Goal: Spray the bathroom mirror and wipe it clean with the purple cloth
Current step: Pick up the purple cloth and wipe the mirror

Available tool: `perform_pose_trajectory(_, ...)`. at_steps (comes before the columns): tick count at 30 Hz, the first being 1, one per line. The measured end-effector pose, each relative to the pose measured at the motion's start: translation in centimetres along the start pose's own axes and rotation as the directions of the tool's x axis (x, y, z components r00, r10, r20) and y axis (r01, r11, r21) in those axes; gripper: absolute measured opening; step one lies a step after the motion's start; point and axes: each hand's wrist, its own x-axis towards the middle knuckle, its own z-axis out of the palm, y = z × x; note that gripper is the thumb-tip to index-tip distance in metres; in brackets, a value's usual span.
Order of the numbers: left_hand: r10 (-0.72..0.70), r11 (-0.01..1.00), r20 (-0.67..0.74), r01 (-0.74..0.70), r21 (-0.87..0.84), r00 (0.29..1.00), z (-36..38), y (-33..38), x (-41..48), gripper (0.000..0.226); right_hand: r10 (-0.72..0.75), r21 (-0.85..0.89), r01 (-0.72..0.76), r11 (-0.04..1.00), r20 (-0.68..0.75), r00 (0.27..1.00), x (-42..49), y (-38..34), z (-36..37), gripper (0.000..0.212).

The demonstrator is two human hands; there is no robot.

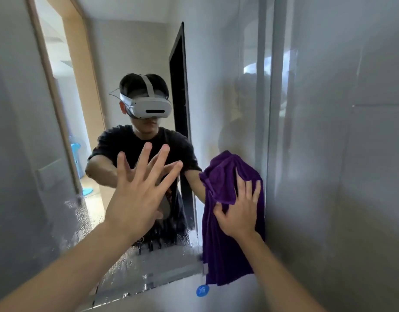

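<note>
The bathroom mirror (pixel 216 86) fills the wall ahead, with spray droplets along its lower part. My right hand (pixel 241 208) presses the purple cloth (pixel 221 244) flat against the glass near the mirror's right edge; the cloth hangs down past the bottom edge. My left hand (pixel 137 190) is raised in front of the mirror with fingers spread wide, holding nothing. No spray bottle is in view.
The mirror reflects a person in a black shirt with a white headset, a wooden door frame and a dark doorway behind. A grey wall (pixel 340 154) runs along the right. A round blue sticker (pixel 202 290) sits below the mirror.
</note>
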Motion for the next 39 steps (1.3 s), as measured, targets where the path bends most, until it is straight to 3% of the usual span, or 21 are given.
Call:
perform_pose_trajectory(3, 0.009, 1.000, 0.014, -0.009, 0.000, 1.000, 0.1, 0.0, 0.2, 0.136, 0.031, 0.052, -0.026, 0.998, -0.088, 0.996, 0.9, 1.6, -0.8, 0.073)
perform_pose_trajectory(5, -0.001, 1.000, 0.003, 0.001, -0.003, 1.000, 0.1, 0.3, 0.3, 0.135, 0.160, 0.180, -0.131, 0.975, -0.159, 0.974, 2.2, 1.6, -1.4, 0.086)
perform_pose_trajectory(11, 0.004, 1.000, -0.024, -0.004, -0.021, 1.000, 0.4, 0.4, 0.3, 0.134, 0.363, 0.206, -0.317, 0.926, -0.247, 0.898, 5.8, -4.5, -0.6, 0.076)
perform_pose_trajectory(13, 0.006, 1.000, -0.034, -0.007, -0.020, 0.999, 0.5, 0.3, 0.3, 0.132, 0.296, 0.168, -0.263, 0.950, -0.215, 0.931, 5.1, -6.7, -0.1, 0.074)
perform_pose_trajectory(16, -0.008, 1.000, -0.049, 0.007, -0.016, 0.999, 0.7, 0.2, 0.3, 0.133, 0.037, 0.098, -0.026, 0.995, -0.115, 0.993, 1.5, -8.8, 1.7, 0.072)
perform_pose_trajectory(19, -0.006, 0.999, -0.105, 0.000, -0.053, 0.994, 1.0, 0.3, 0.2, 0.121, -0.180, -0.007, 0.180, 0.984, -0.014, 0.984, -3.1, -8.3, 4.1, 0.077)
perform_pose_trajectory(27, 0.003, 0.998, -0.093, -0.008, -0.061, 0.996, 1.0, 0.4, 0.3, 0.136, -0.290, -0.103, 0.291, 0.951, 0.031, 0.957, -8.3, -0.2, 6.5, 0.076)
perform_pose_trajectory(30, 0.003, 0.999, -0.094, -0.007, -0.048, 0.996, 1.1, 0.5, 0.4, 0.134, -0.208, -0.077, 0.206, 0.976, -0.025, 0.978, -8.0, 4.1, 5.7, 0.075)
perform_pose_trajectory(33, -0.002, 0.999, -0.091, -0.003, -0.052, 0.996, 1.2, 0.6, 0.4, 0.133, -0.024, 0.075, 0.031, 0.997, -0.096, 0.995, -7.3, 7.5, 4.5, 0.082)
perform_pose_trajectory(35, -0.006, 0.998, -0.094, 0.000, -0.062, 0.996, 1.2, 0.6, 0.3, 0.134, 0.071, 0.173, -0.053, 0.984, -0.098, 0.993, -7.1, 8.0, 4.3, 0.088)
perform_pose_trajectory(39, 0.007, 0.998, -0.083, -0.012, -0.054, 0.996, 1.2, 0.7, 0.3, 0.136, 0.185, 0.177, -0.169, 0.970, -0.079, 0.980, -8.0, 7.0, 4.8, 0.090)
